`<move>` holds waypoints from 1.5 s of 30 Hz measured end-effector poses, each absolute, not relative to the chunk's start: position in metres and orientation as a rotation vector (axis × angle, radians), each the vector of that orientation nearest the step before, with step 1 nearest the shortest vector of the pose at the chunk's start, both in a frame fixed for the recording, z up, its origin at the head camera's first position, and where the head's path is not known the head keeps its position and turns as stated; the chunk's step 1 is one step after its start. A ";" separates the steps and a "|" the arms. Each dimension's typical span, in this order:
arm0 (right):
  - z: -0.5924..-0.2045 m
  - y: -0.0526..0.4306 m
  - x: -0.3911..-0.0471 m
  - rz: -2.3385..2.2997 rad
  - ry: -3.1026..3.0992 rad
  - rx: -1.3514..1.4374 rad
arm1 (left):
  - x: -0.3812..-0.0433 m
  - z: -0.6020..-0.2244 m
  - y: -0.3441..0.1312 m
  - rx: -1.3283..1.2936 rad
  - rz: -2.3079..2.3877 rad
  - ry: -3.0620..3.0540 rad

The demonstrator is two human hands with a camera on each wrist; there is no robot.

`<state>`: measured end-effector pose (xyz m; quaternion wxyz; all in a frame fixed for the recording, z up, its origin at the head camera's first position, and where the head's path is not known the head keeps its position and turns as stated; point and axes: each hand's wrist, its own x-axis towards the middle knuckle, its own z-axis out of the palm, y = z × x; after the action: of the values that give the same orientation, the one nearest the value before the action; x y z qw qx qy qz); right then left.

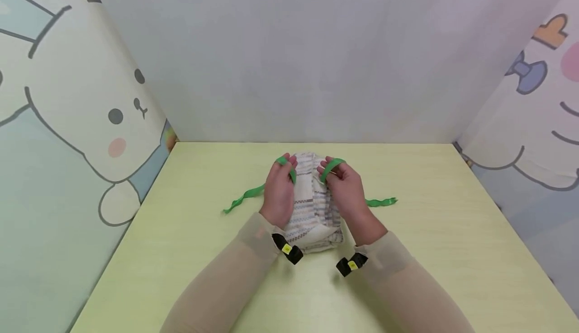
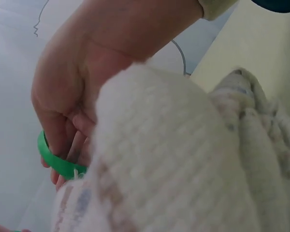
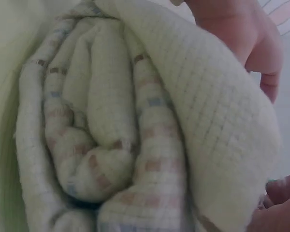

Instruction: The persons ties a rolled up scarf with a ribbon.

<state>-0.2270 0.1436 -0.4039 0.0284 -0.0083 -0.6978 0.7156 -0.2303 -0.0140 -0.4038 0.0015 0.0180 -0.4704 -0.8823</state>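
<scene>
A folded bundle of striped, woven cloth (image 1: 304, 212) lies on the table between my hands. My left hand (image 1: 278, 194) is at its left side and holds a green ribbon (image 1: 293, 174), which bends over the fingers. On the right, my right hand (image 1: 347, 192) grips another stretch of green ribbon (image 1: 332, 166) that arches over its fingers. Loose ribbon tails stick out to either side. The left wrist view shows the ribbon (image 2: 63, 164) curving round the left fingers, partly behind the cloth (image 2: 169, 154). Rolled layers of cloth (image 3: 111, 96) fill the right wrist view.
The bundle rests on a pale yellow-green table (image 1: 158, 252). A plain light wall (image 1: 307, 56) rises behind the table's far edge. Side panels with cartoon animals (image 1: 90, 106) stand at left and right.
</scene>
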 end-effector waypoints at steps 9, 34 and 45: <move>-0.410 0.138 -0.226 1.856 -2.398 0.171 | -0.230 -0.407 -0.003 0.042 -2.602 -1.828; -0.408 0.120 -0.219 1.531 -2.526 0.295 | -0.222 -0.400 0.013 -0.036 -2.483 -2.002; -0.407 0.117 -0.223 1.534 -2.517 0.271 | -0.217 -0.391 0.011 -0.021 -2.334 -2.175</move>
<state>-0.2233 0.1167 -0.4065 0.0908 0.0912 -0.8467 0.5162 -0.2166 0.0108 -0.3911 -0.0247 -0.0066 -0.6815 -0.7313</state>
